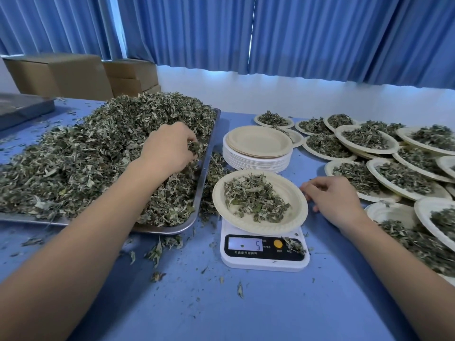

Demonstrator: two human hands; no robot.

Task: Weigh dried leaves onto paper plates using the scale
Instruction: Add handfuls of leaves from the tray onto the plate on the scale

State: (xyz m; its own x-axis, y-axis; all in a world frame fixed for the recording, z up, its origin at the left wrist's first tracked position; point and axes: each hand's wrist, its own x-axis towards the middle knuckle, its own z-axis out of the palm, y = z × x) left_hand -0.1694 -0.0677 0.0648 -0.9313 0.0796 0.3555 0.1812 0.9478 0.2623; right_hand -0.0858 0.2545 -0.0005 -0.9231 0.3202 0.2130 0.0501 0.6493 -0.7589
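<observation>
White digital kitchen scale (264, 252) on blue surface (221, 303); display reads 5. Pale round paper plate (293, 200) sits on it, part-loaded. Right grip (332, 200) loosely curled, empty, just beside the plate rim. Left grip (170, 148) pinches a tuft from the grey-green dried-leaf heap (86, 156) on the steel tray (167, 231). Leaves judged featherlight, brittle, prone to shedding: take small loose pinches.

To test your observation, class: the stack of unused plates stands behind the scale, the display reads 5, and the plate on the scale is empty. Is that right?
Not quite. The plate on the scale is not empty: the head view shows a heap of dried leaves on it. The stack of unused plates does stand behind the scale, and the display reads 5.
</observation>
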